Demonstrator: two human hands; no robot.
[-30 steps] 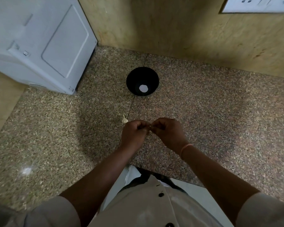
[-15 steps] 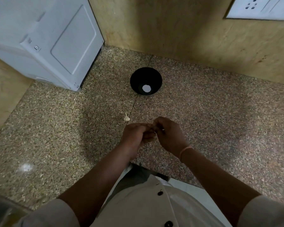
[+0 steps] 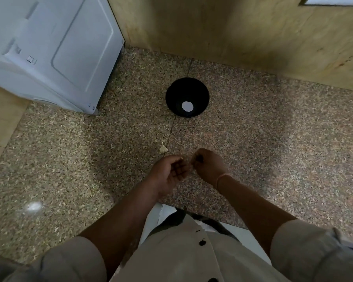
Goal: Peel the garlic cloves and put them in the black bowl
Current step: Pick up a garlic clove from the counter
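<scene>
Curling palm-up above the speckled stone table (image 3: 273, 151), your left hand (image 3: 169, 171) had its fingers bent inward, with a small pale speck at the fingertips. I could not tell whether that was a clove pinched there. Your right hand (image 3: 208, 165) hung just beside it, the fingertips of the two nearly meeting. Its fingers were curled tight toward the thumb, and I could not tell whether they pinched anything. A thin pink band (image 3: 221, 178) circled that wrist.

Just beyond your left hand, a garlic bulb (image 3: 163, 148) lay on the table, stem pointing away from you, close by the seam between two slabs. Farther along that seam the black bowl (image 3: 175, 92) stood upright, well apart from both hands. A round white patch lay at its bottom, either a clove or glare.

A white appliance (image 3: 49, 47) stood at the far left against the tan wall (image 3: 232, 37). Your beige buttoned shirt (image 3: 171, 251) filled the near edge.
</scene>
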